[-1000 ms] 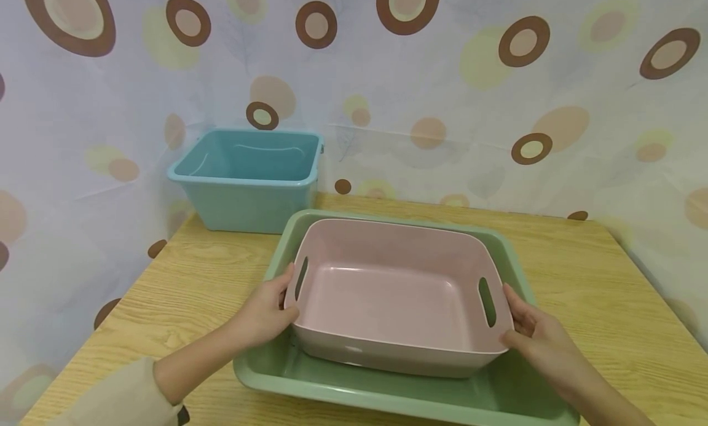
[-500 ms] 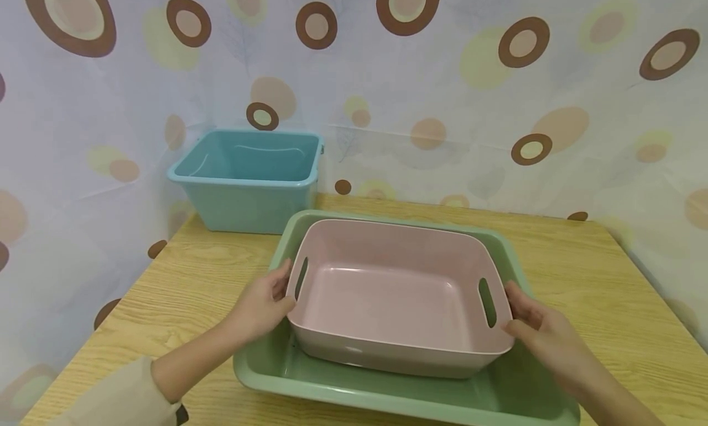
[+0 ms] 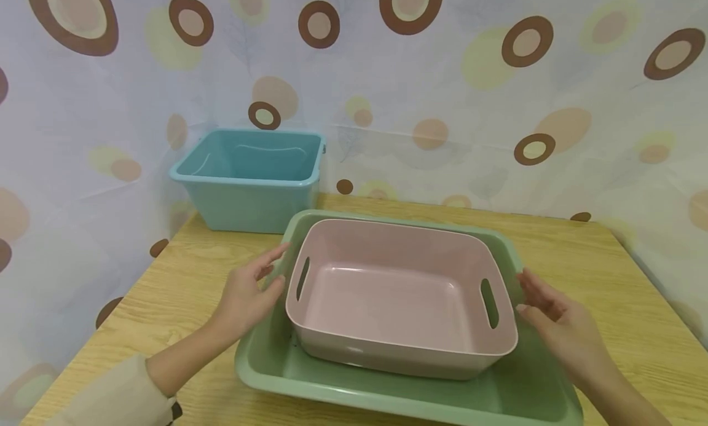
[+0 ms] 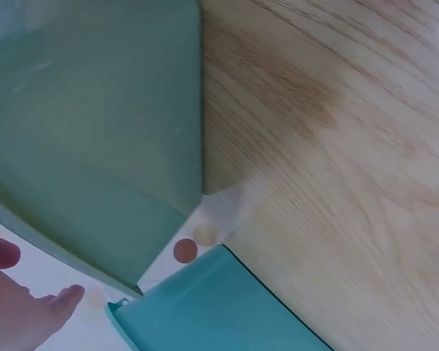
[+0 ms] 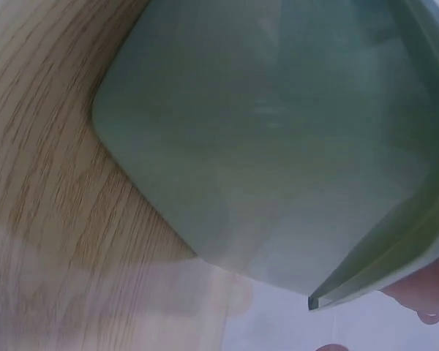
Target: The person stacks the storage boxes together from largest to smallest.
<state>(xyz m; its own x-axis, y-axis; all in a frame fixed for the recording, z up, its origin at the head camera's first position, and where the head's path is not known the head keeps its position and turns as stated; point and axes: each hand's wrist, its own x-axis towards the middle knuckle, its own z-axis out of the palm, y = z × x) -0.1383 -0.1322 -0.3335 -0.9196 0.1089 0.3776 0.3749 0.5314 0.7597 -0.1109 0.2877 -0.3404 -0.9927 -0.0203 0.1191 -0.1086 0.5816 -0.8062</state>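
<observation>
A pink rectangular basin (image 3: 387, 303) with an oval handle slot in each short side sits inside a larger green basin (image 3: 354, 396) in the head view. Left of the pink basin, my left hand (image 3: 243, 297) hovers over the green rim with thumb and fingers spread, holding nothing. On the opposite side my right hand (image 3: 570, 327) is likewise apart from the pink basin, its fingers loosely bent and gripping nothing. The left wrist view shows the green basin's outer wall (image 4: 95, 131) and part of the left hand (image 4: 22, 307). In the right wrist view the right hand is mostly hidden behind the green basin (image 5: 241, 146).
A blue-green rectangular bin (image 3: 249, 198) stands at the back left of the wooden table (image 3: 586, 260), close behind the green basin. A patterned curtain (image 3: 387, 82) closes off the back and both sides.
Both hands have let go of the pink basin's ends and drawn outward, the left one to the left and the right one to the right. The pink basin stays inside the green one.
</observation>
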